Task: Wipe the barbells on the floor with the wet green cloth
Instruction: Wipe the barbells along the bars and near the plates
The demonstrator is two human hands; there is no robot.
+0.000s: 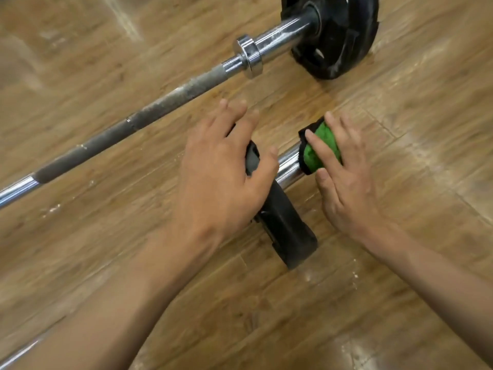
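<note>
Two barbells lie on the wooden floor. The near barbell's chrome sleeve [289, 166] shows between my hands, with its black plate [288, 231] standing on edge. My left hand [224, 169] rests on top of that plate, fingers spread and relaxed. My right hand [344, 177] grips the green cloth [320, 149], which has a black edge and is wrapped around the sleeve end. The far barbell [160, 102] runs diagonally from the lower left to the upper right, with a chalky grey shaft, a chrome collar [248, 56] and a black plate [336, 36].
Wood-grain floor [400, 263] with white specks and glare patches surrounds both bars. A strip of the near bar's chrome shaft [18, 353] shows at the lower left edge, beside my left forearm.
</note>
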